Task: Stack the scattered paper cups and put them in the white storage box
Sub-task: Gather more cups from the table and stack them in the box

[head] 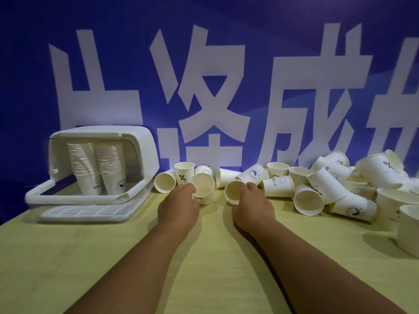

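Note:
My left hand grips a white paper cup at mid-table, its mouth tilted toward me. Just to the right, my right hand grips a second paper cup by its rim, also tilted toward me. The two cups are a short gap apart. The white storage box stands at the left with its lid raised; two tall stacks of cups stand inside it. Several loose cups lie scattered along the back and in a heap at the right.
A blue banner with large white characters closes off the back of the yellow-green table. Upright and tipped cups sit between the box and my hands. A large cup stands at the right edge.

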A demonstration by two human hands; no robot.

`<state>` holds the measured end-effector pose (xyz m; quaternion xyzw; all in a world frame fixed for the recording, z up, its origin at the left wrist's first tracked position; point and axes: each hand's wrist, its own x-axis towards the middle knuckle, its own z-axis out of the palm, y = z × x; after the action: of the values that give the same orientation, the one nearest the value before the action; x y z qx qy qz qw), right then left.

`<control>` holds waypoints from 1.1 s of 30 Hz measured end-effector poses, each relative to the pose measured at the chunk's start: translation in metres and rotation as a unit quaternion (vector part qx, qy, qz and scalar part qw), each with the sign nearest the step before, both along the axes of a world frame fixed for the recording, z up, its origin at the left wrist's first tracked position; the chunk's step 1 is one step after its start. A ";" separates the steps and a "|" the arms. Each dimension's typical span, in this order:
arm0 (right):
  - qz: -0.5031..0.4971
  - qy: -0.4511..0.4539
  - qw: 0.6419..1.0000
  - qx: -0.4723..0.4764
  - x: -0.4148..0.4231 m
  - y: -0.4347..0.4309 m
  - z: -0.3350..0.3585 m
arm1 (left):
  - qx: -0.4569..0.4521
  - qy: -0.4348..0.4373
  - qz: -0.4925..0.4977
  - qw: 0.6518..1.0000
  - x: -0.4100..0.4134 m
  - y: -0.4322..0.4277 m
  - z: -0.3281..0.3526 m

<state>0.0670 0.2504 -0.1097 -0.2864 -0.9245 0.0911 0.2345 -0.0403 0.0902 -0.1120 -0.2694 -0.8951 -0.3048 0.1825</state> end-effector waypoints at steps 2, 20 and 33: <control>-0.005 0.053 0.999 -0.008 0.002 0.002 0.003 | 0.019 0.013 0.004 1.000 -0.001 -0.001 0.001; 0.140 0.256 0.934 -0.205 -0.009 -0.051 0.033 | 0.245 -0.031 -0.056 0.967 0.006 -0.063 0.046; 0.214 0.351 0.833 -0.371 -0.112 -0.134 0.073 | 0.359 0.021 -0.019 0.933 -0.069 -0.160 0.073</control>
<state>-0.0446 0.1165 -0.0369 -0.0954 -0.7151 0.5693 0.3943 -0.1088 -0.0701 -0.0391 -0.2089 -0.7168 -0.6036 0.2797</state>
